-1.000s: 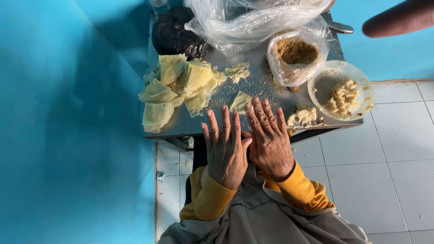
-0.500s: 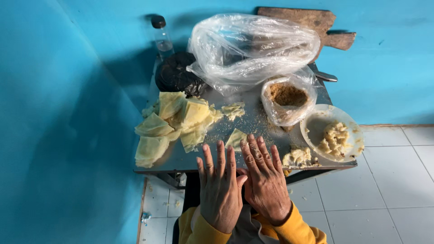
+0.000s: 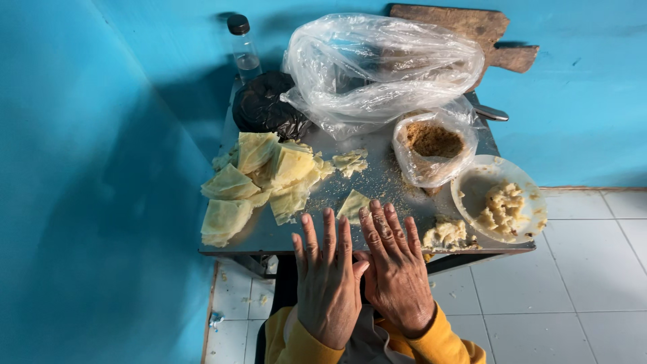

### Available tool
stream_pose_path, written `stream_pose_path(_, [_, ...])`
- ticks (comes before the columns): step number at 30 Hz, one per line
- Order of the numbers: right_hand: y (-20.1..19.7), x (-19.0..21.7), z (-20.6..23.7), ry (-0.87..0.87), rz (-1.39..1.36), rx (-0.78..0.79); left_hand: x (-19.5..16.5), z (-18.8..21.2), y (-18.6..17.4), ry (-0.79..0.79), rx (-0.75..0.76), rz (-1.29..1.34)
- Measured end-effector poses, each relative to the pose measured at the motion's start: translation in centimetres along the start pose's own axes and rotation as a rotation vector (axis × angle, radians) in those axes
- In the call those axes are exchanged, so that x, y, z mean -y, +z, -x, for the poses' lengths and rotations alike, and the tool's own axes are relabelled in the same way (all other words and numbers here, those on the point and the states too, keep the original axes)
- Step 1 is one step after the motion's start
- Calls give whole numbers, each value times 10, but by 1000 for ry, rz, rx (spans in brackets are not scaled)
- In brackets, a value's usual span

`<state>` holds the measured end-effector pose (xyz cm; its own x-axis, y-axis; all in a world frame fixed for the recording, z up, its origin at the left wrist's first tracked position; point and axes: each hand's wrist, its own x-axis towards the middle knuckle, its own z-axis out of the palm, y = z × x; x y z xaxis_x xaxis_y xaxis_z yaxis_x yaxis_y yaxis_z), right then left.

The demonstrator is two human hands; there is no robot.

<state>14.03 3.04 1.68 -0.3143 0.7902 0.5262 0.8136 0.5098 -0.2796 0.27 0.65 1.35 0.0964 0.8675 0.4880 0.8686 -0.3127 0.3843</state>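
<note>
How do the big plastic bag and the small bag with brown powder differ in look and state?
The big bag is puffed up and crumpled, its contents unclear; the small bag stands open, holding brown powder. The big bag lies at the table's back, by the black bag; the small bag sits beside the bowl. Both are clear plastic.

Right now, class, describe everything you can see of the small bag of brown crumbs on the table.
The small bag of brown crumbs is thin clear plastic, its mouth rolled open and facing up, so the coarse tan-brown filling shows. It sits slumped but upright on the metal table, towards the right rear. Loose crumbs lie scattered in front of it. The large crumpled clear bag presses on it from behind, and the white plate of pale lumps appears to touch its lower right side. Neither hand touches it.
</note>
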Motion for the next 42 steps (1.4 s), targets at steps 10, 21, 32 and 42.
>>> stream_pose_path(10, [-1, 0, 3, 0, 8, 13, 0, 2, -2, -1, 20, 18])
stream_pose_path(21, [-5, 3, -1, -5, 3, 4, -3, -2, -7, -6, 14, -6])
stream_pose_path(32, [8, 0, 3, -32, 6, 18, 9, 2, 6, 36, 24, 49])
stream_pose_path(42, [46, -26, 14, 14, -13, 63, 33, 18, 52, 10, 184, -14])
